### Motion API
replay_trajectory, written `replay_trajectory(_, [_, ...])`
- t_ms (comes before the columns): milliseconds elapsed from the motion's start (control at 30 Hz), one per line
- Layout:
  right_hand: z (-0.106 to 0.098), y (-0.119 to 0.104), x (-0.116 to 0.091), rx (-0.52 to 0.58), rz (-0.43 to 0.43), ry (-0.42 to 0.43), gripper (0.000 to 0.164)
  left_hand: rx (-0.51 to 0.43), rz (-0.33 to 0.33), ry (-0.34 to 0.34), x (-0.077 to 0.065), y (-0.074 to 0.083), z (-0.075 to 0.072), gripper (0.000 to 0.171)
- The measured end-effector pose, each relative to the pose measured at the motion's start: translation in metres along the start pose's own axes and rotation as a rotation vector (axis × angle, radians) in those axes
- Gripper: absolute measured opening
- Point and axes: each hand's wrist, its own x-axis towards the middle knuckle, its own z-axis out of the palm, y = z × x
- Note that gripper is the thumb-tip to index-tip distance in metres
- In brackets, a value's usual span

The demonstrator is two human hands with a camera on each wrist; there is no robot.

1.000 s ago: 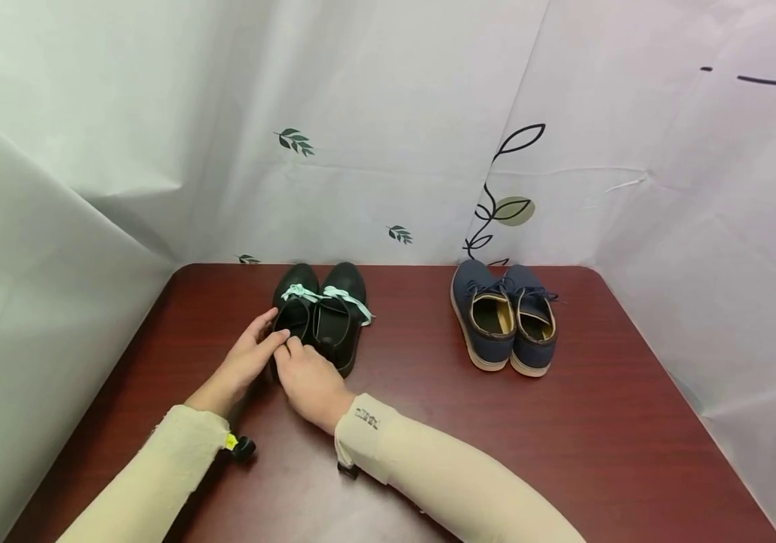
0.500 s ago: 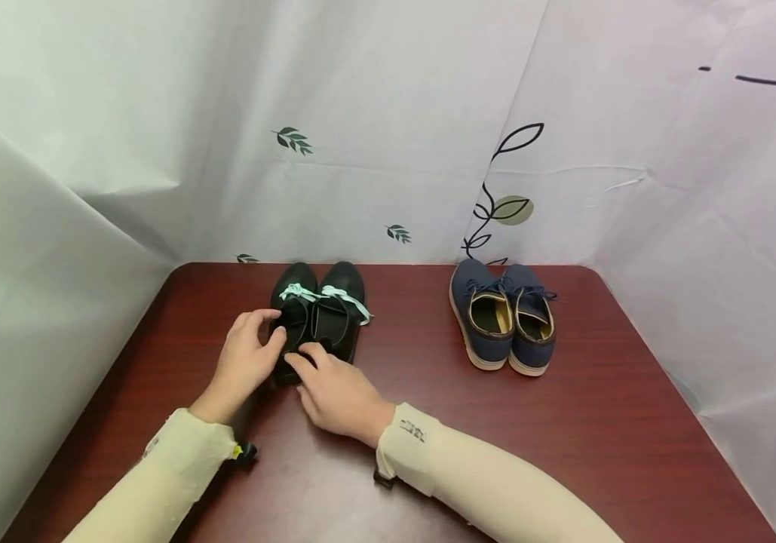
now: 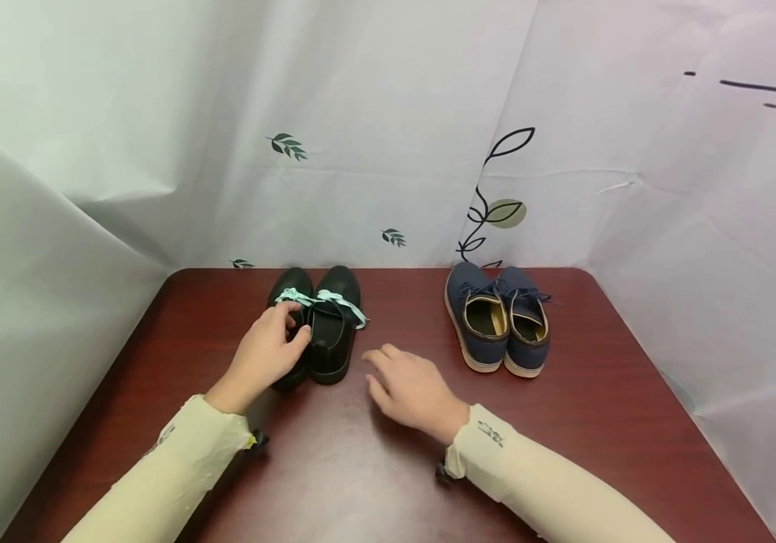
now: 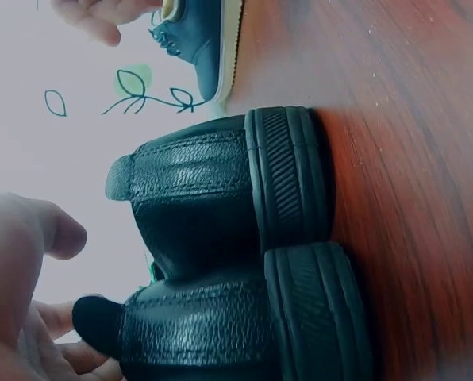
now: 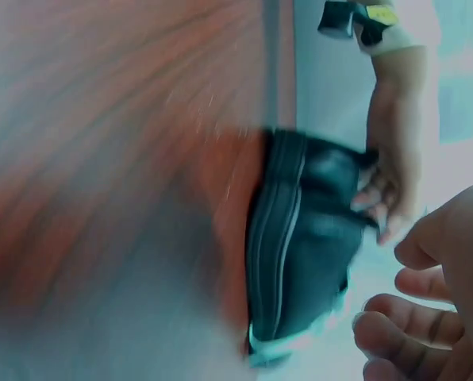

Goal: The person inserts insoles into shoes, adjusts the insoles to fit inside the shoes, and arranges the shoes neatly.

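A pair of black leather shoes with mint-green laces stands side by side at the table's back left. My left hand (image 3: 267, 353) hangs over the left black shoe (image 4: 209, 329), its thumb and fingers apart, and hides most of that shoe's opening. Contact between hand and shoe I cannot tell. The right black shoe (image 3: 333, 351) shows its heel and opening just beyond my thumb. My right hand (image 3: 415, 388) is held above the table to the right of the pair, fingers loosely bent around nothing.
A pair of navy lace-up shoes with pale soles, among them the left navy shoe (image 3: 476, 320), stands at the back right. The reddish-brown table (image 3: 584, 445) ends at a white curtain (image 3: 374, 136) printed with leaves, which also hangs on both sides.
My right hand has left the black shoes and moved right. My left hand has shifted slightly right over the left black shoe. The head view has tilted a little.
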Motion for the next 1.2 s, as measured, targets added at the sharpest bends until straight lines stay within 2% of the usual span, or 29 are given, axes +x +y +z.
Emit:
replay_trajectory(167, [-0.016,0.04,-0.006,-0.051,0.125,0.07,0.029,0.028,-0.01,-0.04,0.004,0.002,0.003,0.056])
replay_trajectory(267, [-0.033,0.069,-0.007,-0.118,0.195,0.097,0.029,0.03,-0.001,-0.028,0.009,0.003,0.002,0.053])
replay_trajectory(400, [-0.052,0.106,-0.007,-0.226,0.267,0.1,0.032,0.02,-0.013,-0.005,0.017,0.006,0.001,0.051])
replay_trajectory(500, [-0.062,0.13,-0.01,-0.263,0.321,0.071,0.037,0.043,-0.043,-0.03,0.022,0.008,0.001,0.056])
replay_trajectory(567, [-0.066,0.144,-0.011,-0.249,0.364,0.037,0.04,0.08,-0.055,-0.061,0.025,0.01,0.001,0.06])
replay_trajectory(667, [-0.066,0.163,-0.012,-0.214,0.455,-0.057,0.048,0.139,-0.07,-0.109,0.03,0.011,0.003,0.066])
replay_trajectory(833, [-0.061,0.186,-0.006,-0.126,0.56,-0.217,0.069,0.19,-0.054,-0.173,0.042,0.008,0.014,0.068])
replay_trajectory(900, [-0.058,0.191,-0.003,-0.08,0.566,-0.263,0.073,0.178,-0.037,-0.194,0.047,0.006,0.018,0.066])
replay_trajectory(1000, [-0.056,0.197,0.0,-0.014,0.551,-0.305,0.07,0.118,-0.029,-0.225,0.05,0.002,0.022,0.065])
replay_trajectory(1200, [-0.051,0.206,-0.006,0.08,0.532,-0.311,0.062,-0.008,-0.055,-0.296,0.051,-0.004,0.027,0.071])
